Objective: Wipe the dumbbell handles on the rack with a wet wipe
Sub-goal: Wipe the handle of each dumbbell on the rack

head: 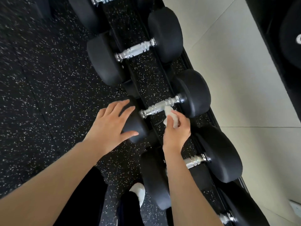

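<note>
Hands first: your left hand (112, 123) lies flat, fingers spread wide, on the near head (135, 121) of the middle dumbbell, covering much of it. Your right hand (176, 132) pinches a crumpled white wipe (169, 114) between thumb and curled fingers; the wipe's upper end touches the chrome handle (160, 106) of that same dumbbell, right of its middle. How much wipe is folded inside the hand cannot be told.

Rack (146, 82) runs diagonally from top left to bottom right, with speckled floor (48, 79) showing between its rails. You can count 5 dumbbells:
- 1 at the top edge, cut off, only a strip of its handle (101, 0) showing.
- 1 above the middle, its handle (135, 50) fully in view.
- The middle one under your hands, far head (193, 93) in view.
- 1 below, its handle (196, 161) half hidden behind your right forearm.
- 1 at the bottom edge, only a chrome stub (226, 218) showing.

A white shoe (138, 192) shows beside dark trousers (84, 198) at the bottom. Pale tiles (236, 79) lie right of the rack. A dark plate (291, 33) at the upper right is cut off by the frame; its white marking cannot be read.
</note>
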The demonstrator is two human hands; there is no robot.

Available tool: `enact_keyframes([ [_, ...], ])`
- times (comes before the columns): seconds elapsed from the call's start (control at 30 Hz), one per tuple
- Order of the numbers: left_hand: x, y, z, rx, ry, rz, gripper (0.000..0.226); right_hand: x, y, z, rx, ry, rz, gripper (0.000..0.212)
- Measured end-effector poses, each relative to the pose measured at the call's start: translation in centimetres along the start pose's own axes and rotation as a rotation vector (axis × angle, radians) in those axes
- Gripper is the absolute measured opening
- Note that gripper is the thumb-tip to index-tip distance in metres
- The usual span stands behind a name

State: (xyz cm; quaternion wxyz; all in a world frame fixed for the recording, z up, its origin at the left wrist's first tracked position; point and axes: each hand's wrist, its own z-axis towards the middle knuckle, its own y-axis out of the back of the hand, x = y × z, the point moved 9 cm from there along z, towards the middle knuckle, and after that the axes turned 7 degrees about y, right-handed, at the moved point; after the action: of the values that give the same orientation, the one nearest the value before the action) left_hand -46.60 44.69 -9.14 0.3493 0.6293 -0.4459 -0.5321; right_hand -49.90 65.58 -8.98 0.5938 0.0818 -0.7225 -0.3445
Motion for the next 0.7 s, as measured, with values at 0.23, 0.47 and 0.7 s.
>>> enact_keyframes([
  [0.23,1.8,-1.2,2.1,0.105,-0.034,-0.048,0.084,-0.6,-1.1,1.7,-0.464,-0.366,0.179,0.014],
  [0.47,1.4,-1.5,2.7,0.130,-0.025,-0.103,0.088,-1.8,-2.9,2.0,-0.605,-0.561,0.334,0.017],
  [0.7,1.3,-1.7,2.6,0.107,-0.029,-0.106,0.087,-0.4,-4.0,2.9,-0.260,-0.370,0.058,0.017],
])
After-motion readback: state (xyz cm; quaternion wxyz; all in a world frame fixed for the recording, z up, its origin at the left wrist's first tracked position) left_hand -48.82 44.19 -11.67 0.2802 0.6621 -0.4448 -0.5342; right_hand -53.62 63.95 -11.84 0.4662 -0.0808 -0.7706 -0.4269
